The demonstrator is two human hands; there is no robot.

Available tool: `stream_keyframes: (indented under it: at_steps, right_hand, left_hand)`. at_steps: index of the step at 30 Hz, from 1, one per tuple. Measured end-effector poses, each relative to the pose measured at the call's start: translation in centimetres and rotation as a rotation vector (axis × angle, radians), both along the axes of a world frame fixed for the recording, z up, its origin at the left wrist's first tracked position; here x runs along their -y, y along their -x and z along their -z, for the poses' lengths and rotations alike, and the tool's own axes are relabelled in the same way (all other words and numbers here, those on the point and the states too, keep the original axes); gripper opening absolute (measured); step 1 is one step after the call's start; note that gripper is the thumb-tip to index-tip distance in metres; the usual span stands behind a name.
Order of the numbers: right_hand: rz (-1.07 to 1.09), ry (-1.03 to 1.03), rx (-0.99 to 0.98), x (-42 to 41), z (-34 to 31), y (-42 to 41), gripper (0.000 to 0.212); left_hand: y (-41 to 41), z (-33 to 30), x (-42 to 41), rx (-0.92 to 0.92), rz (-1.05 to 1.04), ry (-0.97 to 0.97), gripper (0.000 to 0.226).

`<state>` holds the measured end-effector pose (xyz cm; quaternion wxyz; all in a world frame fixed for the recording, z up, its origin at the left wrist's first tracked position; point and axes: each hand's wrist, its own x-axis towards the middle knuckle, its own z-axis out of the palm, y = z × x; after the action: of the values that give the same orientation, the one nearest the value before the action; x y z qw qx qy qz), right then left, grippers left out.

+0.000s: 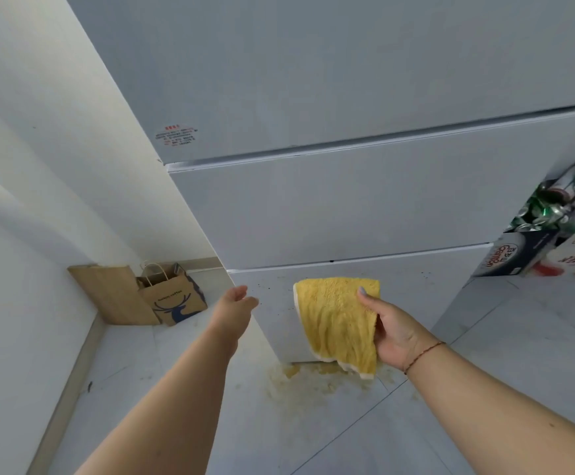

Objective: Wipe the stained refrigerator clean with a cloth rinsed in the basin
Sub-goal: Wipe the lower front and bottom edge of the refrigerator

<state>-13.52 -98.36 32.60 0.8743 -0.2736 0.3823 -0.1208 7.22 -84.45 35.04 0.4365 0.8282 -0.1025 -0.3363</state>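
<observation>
A tall white refrigerator (330, 207) fills the upper middle of the head view, with dark specks on its lowest drawer front. My right hand (394, 329) grips a yellow cloth (339, 320) with a white hem and holds it flat against that lowest drawer, thumb on the cloth's face. My left hand (234, 305) reaches out with relaxed fingers beside the drawer's left corner and holds nothing. No basin is in view.
Yellowish residue (317, 377) is smeared on the grey floor tiles at the refrigerator's foot. A brown paper bag (173, 294) and a flat cardboard piece (113, 293) lean in the left corner. Boxes and a heap of crushed cans (567, 207) stand at the right.
</observation>
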Motion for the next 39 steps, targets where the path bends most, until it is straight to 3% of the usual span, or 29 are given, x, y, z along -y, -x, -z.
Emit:
stream_keyframes:
  at_steps: [5,8,14,19,25,34,39]
  right_hand:
    - [0.106,-0.046,-0.047,1.0,2.4,0.1,0.053]
    - [0.145,-0.054,-0.068,1.3,3.3,0.4,0.047]
    - [0.178,-0.090,-0.078,1.4,5.1,1.2,0.041]
    - [0.214,-0.118,-0.071,0.9,6.0,1.3,0.042]
    - [0.256,-0.103,-0.113,0.7,6.7,3.0,0.042]
    - [0.432,-0.041,-0.237,3.4,6.1,6.6,0.050]
    - [0.511,0.014,-0.256,3.8,4.7,6.6,0.035]
  left_hand:
    - [-4.2,1.7,1.1,0.048,-0.028,-0.070,0.062]
    - [-6.5,2.6,2.0,0.010,-0.054,-0.067,0.067]
    - [-7.9,3.8,3.8,-0.010,-0.032,0.005,0.050]
    - [-7.7,4.8,4.1,0.136,0.147,0.024,0.039]
    - [-9.9,6.7,3.2,0.056,0.099,0.060,0.017]
    - [-8.7,7.8,0.9,0.187,0.028,0.016,0.024]
    - [-7.1,7.5,-0.5,0.174,-0.030,0.038,0.027]
